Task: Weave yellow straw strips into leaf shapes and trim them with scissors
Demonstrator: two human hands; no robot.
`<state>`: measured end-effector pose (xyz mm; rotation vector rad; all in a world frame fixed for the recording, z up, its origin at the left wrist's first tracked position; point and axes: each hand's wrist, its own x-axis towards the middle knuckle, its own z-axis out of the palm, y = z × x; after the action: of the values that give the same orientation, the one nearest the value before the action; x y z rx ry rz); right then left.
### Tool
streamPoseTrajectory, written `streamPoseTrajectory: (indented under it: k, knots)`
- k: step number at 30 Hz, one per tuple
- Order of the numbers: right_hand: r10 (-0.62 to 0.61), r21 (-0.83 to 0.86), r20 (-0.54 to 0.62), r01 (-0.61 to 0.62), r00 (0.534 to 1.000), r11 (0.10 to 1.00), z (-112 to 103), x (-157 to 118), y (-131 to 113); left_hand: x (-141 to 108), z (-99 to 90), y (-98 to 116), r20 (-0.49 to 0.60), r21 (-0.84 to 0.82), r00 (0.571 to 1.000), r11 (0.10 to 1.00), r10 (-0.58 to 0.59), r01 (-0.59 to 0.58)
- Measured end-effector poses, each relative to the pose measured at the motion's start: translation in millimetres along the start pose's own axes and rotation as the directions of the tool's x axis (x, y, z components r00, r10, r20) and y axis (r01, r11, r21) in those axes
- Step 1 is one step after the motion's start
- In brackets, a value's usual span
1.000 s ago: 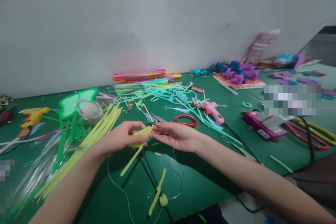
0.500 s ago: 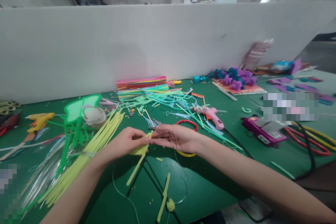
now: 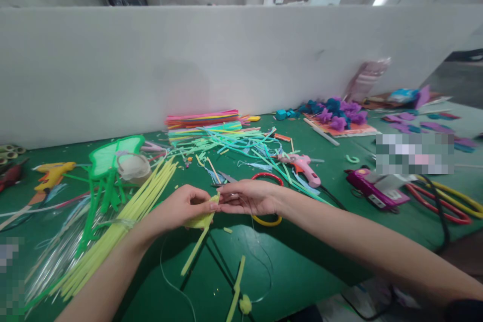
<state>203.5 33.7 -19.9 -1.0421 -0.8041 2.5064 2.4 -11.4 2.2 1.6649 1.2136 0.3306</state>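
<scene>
Near the middle of the view, my left hand [image 3: 192, 206] is closed on a folded yellow-green strip [image 3: 202, 219], whose loose end hangs down toward the table. My right hand [image 3: 251, 198] meets it from the right, its fingertips pressed together at the strip's upper edge. A thin clear thread [image 3: 264, 256] trails below my right hand. Just behind the hands lie scissors with a red and a yellow handle loop [image 3: 269, 176], partly covered by my right hand. Below them on the green table [image 3: 196, 287] rest a yellow-green strip [image 3: 237, 282] and a small yellow-green knot [image 3: 245, 304].
Left are a yellow-green strip bundle [image 3: 139, 211], a green winged shape [image 3: 116, 156] and a yellow glue gun [image 3: 55, 175]. Behind lie coloured strips [image 3: 204, 121]. Right are a pink glue gun [image 3: 307, 170], purple device [image 3: 377, 191] and purple-blue flowers [image 3: 339, 113]. A white partition [image 3: 226, 65] stands behind.
Both hands stay together at the strip, with only slight finger movement. The hanging end has shifted slightly down and left, and the view has moved a little.
</scene>
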Motion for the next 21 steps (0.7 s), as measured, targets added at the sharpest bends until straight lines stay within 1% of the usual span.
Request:
streamPoseTrajectory:
  k: [2, 5, 8, 13, 17, 19, 21]
  knots:
    - [-0.009, 0.029, -0.009, 0.009, 1.000, 1.000, -1.4, 1.8, 0.9, 0.5, 2.2, 0.3, -0.045, -0.015, 0.999, 1.000, 0.001, -0.002]
    - [-0.024, 0.058, -0.039, 0.026, 0.999, 0.998, -4.6, 5.0, 2.7, 2.8, 5.3, -0.9, -0.098, -0.061, 0.995, 0.998, -0.031, 0.025]
    - [-0.016, 0.067, -0.027, 0.018, 1.000, 0.998, -5.8, 5.9, 3.7, 4.8, 6.1, -3.0, -0.091, -0.104, 0.995, 0.994, -0.045, 0.035]
    - [0.004, 0.066, -0.013, -0.003, 1.000, 0.998, -3.9, 4.0, 1.2, 4.8, 6.1, -3.6, -0.105, -0.117, 0.994, 0.993, 0.004, -0.016]
    - [-0.013, 0.094, -0.001, 0.013, 1.000, 0.996, -6.2, 4.6, -0.7, 4.4, 11.8, -1.8, -0.183, -0.139, 0.981, 0.986, 0.062, -0.088]
    - [-0.022, 0.097, 0.009, 0.021, 1.000, 0.995, -8.0, 4.9, -0.4, 4.4, 15.1, -1.6, -0.206, -0.203, 0.978, 0.975, 0.044, -0.087]
    - [-0.028, 0.089, 0.022, 0.026, 0.999, 0.996, -9.4, 4.7, 0.4, 4.5, 17.2, -1.8, -0.202, -0.284, 0.979, 0.957, -0.002, -0.057]
